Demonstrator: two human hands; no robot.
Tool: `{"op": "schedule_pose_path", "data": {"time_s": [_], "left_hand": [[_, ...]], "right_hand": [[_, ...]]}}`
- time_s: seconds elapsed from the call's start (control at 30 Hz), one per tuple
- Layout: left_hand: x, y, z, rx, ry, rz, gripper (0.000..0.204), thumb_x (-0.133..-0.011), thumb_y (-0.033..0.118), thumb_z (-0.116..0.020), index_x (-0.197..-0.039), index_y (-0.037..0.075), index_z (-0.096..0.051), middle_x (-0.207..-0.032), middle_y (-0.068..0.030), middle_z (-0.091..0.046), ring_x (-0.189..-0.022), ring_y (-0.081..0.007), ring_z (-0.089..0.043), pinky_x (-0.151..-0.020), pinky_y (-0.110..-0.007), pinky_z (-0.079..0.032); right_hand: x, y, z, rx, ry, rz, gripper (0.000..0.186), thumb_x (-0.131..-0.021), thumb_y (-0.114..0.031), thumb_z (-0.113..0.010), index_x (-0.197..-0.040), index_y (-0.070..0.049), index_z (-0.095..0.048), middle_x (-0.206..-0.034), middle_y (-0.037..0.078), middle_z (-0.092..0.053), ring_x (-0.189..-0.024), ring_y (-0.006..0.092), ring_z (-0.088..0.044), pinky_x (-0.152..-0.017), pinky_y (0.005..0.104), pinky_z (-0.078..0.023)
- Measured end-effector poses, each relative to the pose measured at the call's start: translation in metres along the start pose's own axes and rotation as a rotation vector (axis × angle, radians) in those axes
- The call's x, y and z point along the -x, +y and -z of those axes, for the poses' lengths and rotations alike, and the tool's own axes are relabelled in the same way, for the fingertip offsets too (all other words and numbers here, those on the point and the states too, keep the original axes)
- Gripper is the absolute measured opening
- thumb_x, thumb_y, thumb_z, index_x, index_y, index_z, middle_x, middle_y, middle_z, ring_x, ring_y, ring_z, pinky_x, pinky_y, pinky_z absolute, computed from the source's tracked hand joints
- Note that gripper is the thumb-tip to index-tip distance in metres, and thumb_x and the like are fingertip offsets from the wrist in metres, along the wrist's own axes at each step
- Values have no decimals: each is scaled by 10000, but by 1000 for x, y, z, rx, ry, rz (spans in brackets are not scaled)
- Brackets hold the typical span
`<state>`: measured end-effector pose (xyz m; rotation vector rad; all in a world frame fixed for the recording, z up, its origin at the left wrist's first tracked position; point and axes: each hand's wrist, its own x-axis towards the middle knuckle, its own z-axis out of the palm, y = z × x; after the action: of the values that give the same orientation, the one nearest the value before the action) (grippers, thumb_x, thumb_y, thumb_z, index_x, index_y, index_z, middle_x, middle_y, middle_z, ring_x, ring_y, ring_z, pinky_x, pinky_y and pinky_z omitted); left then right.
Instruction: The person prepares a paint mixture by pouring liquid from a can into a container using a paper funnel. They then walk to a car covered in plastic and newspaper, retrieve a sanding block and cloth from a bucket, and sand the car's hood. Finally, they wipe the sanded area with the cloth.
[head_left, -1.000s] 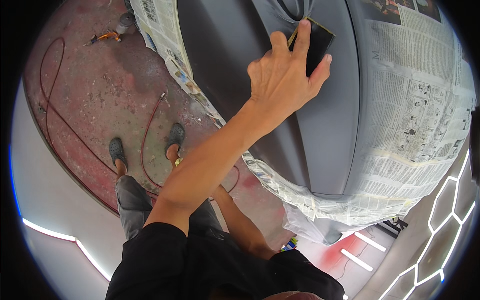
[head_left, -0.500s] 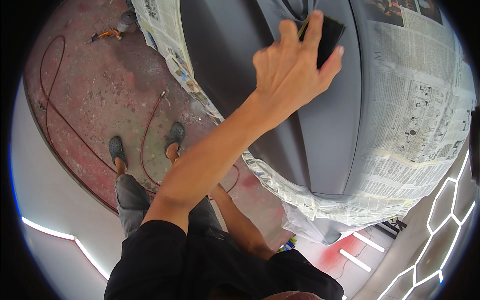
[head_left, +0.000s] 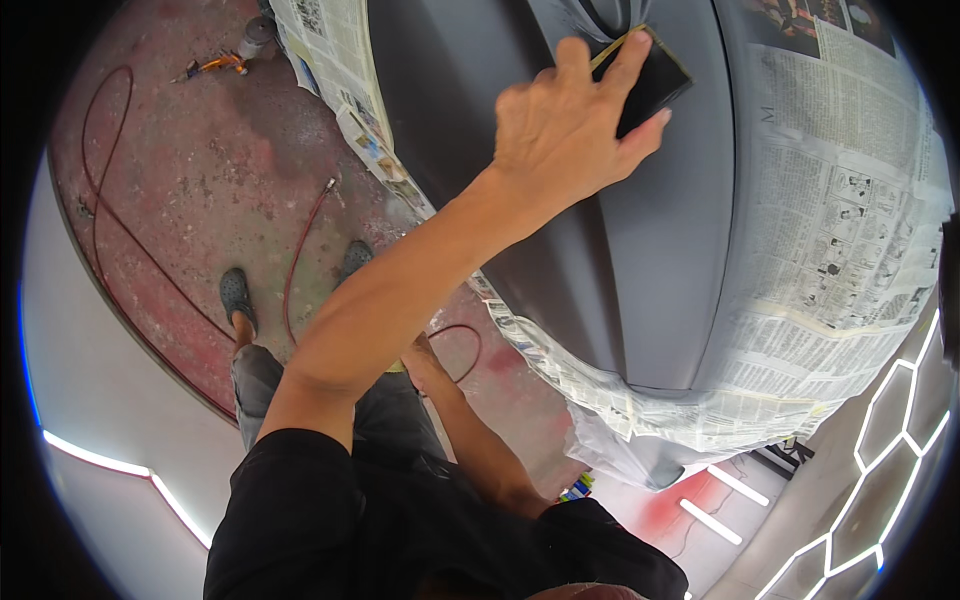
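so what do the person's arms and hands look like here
Both arms are bare from short black sleeves down. The left hand has no glove, ring or watch that shows. The right forearm is bare too; its hand is hidden low by the grey trousers.

One head-worn fisheye view looks steeply down — close over the raised left hand [head_left: 570, 130] on the grey panel [head_left: 650, 260], the floor [head_left: 180, 190] farther below; edges bend, so distances are perhaps distorted.
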<state>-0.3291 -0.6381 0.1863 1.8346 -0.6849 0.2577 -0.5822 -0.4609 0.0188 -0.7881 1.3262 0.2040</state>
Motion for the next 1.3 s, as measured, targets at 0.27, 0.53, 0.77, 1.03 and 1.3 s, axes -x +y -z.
{"op": "schedule_pose_path", "data": {"time_s": [0.27, 0.53, 0.77, 1.03, 1.3], "left_hand": [[-3, -5, 0, 24, 50, -83, 683, -804, 538, -809, -1412, 264, -659, -888, -78, -511, -452, -203, -536, -368, -345, -410], [13, -32, 4, -19, 11, -186, 676, -806, 548, -804, -1423, 316, -652, -886, -55, -502, -445, -188, -500, -386, -327, -408], [-4, -60, 12, -144, -38, -321, 664, -793, 538, -807, -1419, 389, -646, -910, -37, -521, -517, -168, -592, -416, -310, -449], [-11, -69, 11, -105, -13, -435, 671, -782, 520, -816, -1417, 395, -639, -877, -15, -515, -525, -159, -581, -443, -298, -473], [-18, -77, 36, -157, -35, -484, 698, -756, 472, -838, -1420, 392, -638, -863, -21, -497, -518, -161, -573, -458, -293, -483]], "right_hand": [[-15, 16, 5, -18, -14, -31, 439, -925, -200, -726, -1326, -47, -632, -1180, 67, -716, -1090, 168, -686, -981, 304, -526], [-25, 24, 6, -11, -40, -35, 421, -923, -184, -732, -1312, -53, -640, -1155, 61, -721, -1046, 162, -693, -945, 305, -545], [-25, 25, 7, -64, -77, -68, 419, -930, -174, -735, -1316, -46, -635, -1154, 62, -721, -1038, 163, -696, -946, 300, -543], [-27, 26, 10, -52, -67, -53, 402, -934, -178, -739, -1304, -52, -648, -1137, 49, -719, -1043, 152, -689, -940, 295, -543], [-31, 28, 8, -51, -83, -49, 431, -923, -189, -749, -1317, -50, -641, -1139, 52, -714, -1041, 158, -688, -934, 298, -543]]}}
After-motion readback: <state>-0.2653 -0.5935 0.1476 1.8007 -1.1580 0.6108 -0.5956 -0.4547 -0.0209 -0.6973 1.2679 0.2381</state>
